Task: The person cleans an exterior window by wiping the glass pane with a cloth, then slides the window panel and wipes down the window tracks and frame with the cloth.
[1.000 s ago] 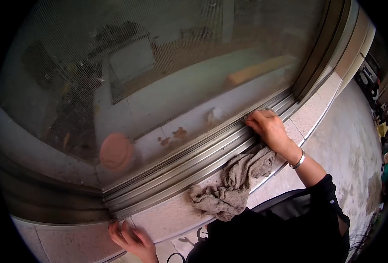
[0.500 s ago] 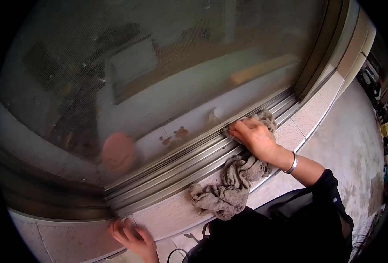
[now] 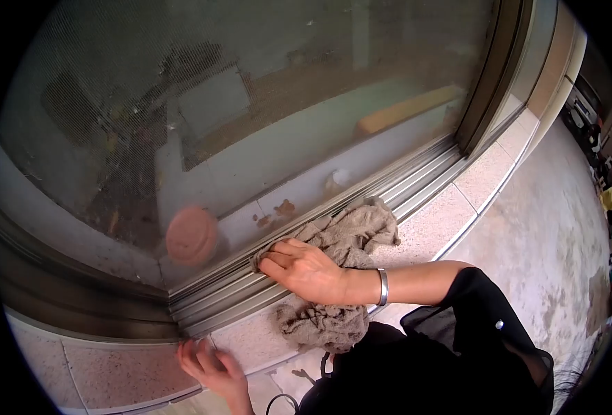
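My right hand (image 3: 307, 271), with a silver bracelet on the wrist, is closed on a grey-brown rag (image 3: 358, 232). Its fingertips press a fold of the cloth into the metal window track (image 3: 240, 294). More of the rag trails to the right over the track and sill. A crumpled bunch of similar cloth (image 3: 325, 328) lies below my wrist on the sill; whether it is the same piece, I cannot tell. At the lower left, my left hand (image 3: 212, 368) rests with fingers apart on the edge of the tiled sill (image 3: 123, 370), holding nothing.
Behind the track stands a large window pane (image 3: 278, 104) with mesh over part of it. A pink round object (image 3: 192, 236) shows through the glass. The brown window frame (image 3: 492, 90) rises at the right. Assorted items (image 3: 606, 187) line the far right edge of the concrete floor (image 3: 561, 228).
My right hand has slid left and down along the track, drawing the rag with it. The lower bunch of cloth has shifted slightly left. My left hand stays on the sill.
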`<action>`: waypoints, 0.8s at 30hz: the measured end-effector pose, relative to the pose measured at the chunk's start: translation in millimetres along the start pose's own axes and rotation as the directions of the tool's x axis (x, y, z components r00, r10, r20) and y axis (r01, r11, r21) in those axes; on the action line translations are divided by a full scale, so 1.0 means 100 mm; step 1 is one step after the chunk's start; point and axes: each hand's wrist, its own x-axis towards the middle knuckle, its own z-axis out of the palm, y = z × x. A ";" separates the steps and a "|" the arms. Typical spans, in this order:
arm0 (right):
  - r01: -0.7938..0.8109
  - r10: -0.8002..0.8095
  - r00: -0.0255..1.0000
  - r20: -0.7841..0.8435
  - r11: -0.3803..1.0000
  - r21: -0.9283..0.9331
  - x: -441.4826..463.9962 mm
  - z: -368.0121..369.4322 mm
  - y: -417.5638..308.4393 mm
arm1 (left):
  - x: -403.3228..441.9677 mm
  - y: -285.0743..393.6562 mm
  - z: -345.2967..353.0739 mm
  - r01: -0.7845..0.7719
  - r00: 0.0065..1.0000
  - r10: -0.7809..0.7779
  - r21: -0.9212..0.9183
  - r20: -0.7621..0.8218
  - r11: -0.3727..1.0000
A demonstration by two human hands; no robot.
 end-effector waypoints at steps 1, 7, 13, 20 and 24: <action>-0.004 0.004 1.000 -0.008 1.000 0.001 -0.02 -0.02 0.00 | -0.01 -0.02 0.00 -0.009 1.000 0.009 0.004 0.000 1.000; 0.006 0.017 0.995 0.094 0.970 -0.241 -0.20 -0.33 0.24 | -0.03 -0.04 -0.01 0.045 0.999 -0.045 -0.030 0.013 0.999; -0.180 0.207 0.978 0.025 0.897 -0.404 -0.56 -0.90 0.68 | -0.02 -0.02 0.00 0.052 0.999 -0.052 -0.040 -0.009 0.998; -0.653 0.676 0.641 -0.364 0.729 0.205 -0.96 -1.40 0.92 | 0.00 0.01 0.02 0.024 0.999 -0.024 -0.017 -0.024 1.000; -0.490 0.864 0.404 -0.301 0.482 0.726 -1.48 -1.76 1.35 | -0.05 -0.05 0.06 0.032 0.998 -0.034 -0.039 -0.046 0.999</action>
